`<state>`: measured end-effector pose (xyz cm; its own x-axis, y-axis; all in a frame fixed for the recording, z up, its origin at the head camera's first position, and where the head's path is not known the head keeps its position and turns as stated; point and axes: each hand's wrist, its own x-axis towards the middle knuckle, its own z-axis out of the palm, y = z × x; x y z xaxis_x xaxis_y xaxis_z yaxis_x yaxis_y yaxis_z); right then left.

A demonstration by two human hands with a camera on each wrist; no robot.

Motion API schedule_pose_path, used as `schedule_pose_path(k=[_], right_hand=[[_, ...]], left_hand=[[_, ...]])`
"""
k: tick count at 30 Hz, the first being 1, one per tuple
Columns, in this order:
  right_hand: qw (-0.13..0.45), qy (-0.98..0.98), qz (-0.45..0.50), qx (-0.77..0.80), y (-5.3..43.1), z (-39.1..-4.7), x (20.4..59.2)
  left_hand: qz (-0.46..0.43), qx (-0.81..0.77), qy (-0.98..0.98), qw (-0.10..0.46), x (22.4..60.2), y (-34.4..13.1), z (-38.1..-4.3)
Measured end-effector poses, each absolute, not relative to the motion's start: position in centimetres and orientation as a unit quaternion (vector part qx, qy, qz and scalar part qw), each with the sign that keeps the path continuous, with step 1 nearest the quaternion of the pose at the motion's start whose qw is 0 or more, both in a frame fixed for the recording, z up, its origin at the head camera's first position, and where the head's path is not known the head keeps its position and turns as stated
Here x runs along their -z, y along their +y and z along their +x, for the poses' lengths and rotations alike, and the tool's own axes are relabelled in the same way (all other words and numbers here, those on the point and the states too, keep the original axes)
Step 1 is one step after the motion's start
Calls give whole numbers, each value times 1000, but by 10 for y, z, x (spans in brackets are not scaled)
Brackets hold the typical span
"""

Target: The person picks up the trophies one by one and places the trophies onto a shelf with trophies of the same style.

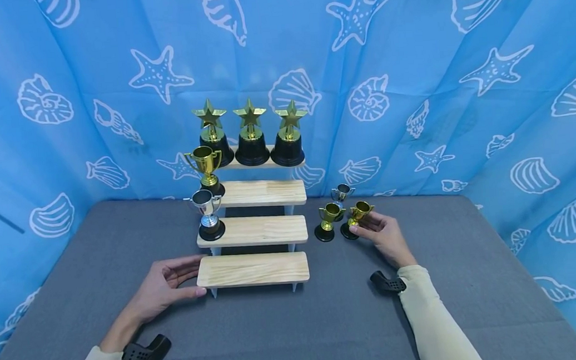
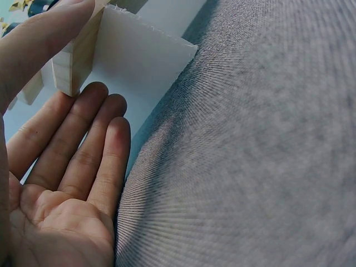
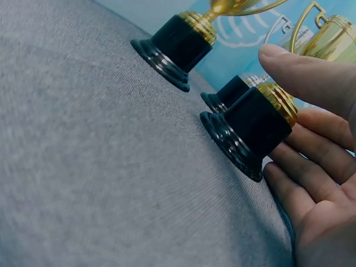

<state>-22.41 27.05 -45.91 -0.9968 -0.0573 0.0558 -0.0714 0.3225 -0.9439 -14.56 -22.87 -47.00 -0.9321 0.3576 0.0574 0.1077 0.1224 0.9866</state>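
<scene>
My left hand (image 1: 167, 284) is at the left end of the lowest wooden step of a display stand (image 1: 252, 269), thumb by its front edge. In the left wrist view the fairly straight fingers (image 2: 114, 150) lie against the step's end. On the right, my right hand (image 1: 384, 237) holds a small gold cup trophy (image 1: 360, 211) by its lower part, thumb in front and fingers behind. Its black base (image 3: 250, 122) is upright, close over the cloth. Beside it stand another gold cup trophy (image 1: 329, 215) and a silver one (image 1: 341, 192).
Three gold star trophies (image 1: 251, 127) line the top step. Below them at the left ends stand a gold cup (image 1: 206, 163) and a silver cup (image 1: 207, 208), one per step. A grey cloth (image 1: 337, 316) covers the table; a blue shell-print curtain (image 1: 409, 54) hangs behind.
</scene>
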Motion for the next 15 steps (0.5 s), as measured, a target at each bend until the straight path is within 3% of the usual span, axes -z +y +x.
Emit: schedule_pose_path(k=[15], right_hand=[[30, -840, 79, -537, 270, -226, 466]], left_hand=[[160, -645, 741, 96, 470, -229, -145]])
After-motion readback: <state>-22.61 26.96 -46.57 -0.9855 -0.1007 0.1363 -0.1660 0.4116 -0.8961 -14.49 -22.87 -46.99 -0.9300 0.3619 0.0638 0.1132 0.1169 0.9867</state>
